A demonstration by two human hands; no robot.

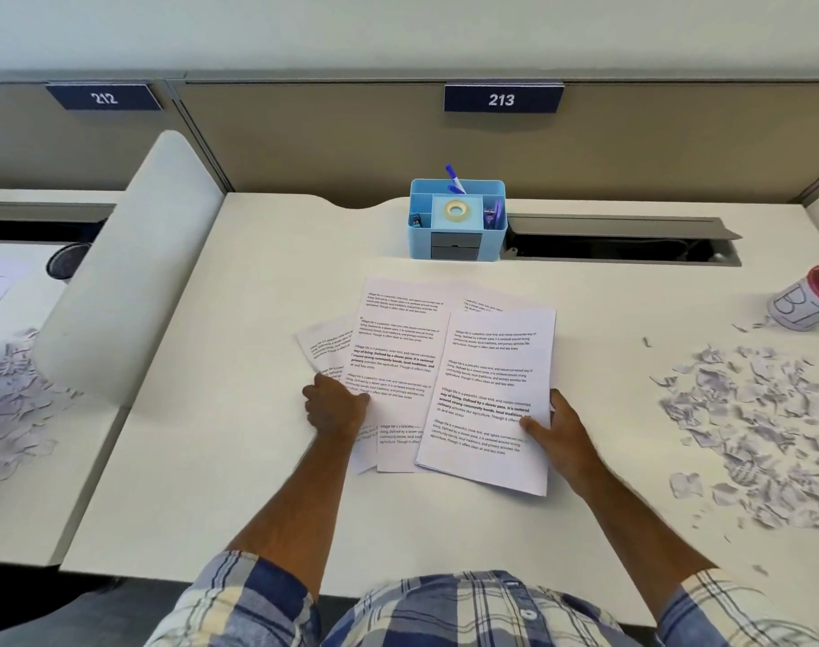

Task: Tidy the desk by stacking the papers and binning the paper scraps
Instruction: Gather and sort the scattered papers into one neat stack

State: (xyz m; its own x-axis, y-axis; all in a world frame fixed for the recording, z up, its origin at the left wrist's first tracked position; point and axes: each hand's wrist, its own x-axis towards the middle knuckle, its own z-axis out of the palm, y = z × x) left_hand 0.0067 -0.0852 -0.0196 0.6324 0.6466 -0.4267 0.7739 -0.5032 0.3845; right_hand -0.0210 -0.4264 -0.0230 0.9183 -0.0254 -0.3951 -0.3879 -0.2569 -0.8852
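Several printed papers (426, 366) lie fanned and overlapping in the middle of the white desk (239, 459). My left hand (333, 406) presses on the left edge of the fan, fingers curled around the sheets. My right hand (554, 429) holds the right edge of the topmost sheet (491, 394), thumb on top. A wide scatter of torn paper scraps (762, 422) covers the desk's right side. A small bin (807, 298) with a red rim and a paper label lies tilted at the far right edge.
A light blue desk organiser (456, 219) with pens and a tape roll stands at the back centre, beside an open cable slot (622, 240). A white divider (132, 268) separates the neighbouring desk, where more scraps (10, 403) lie.
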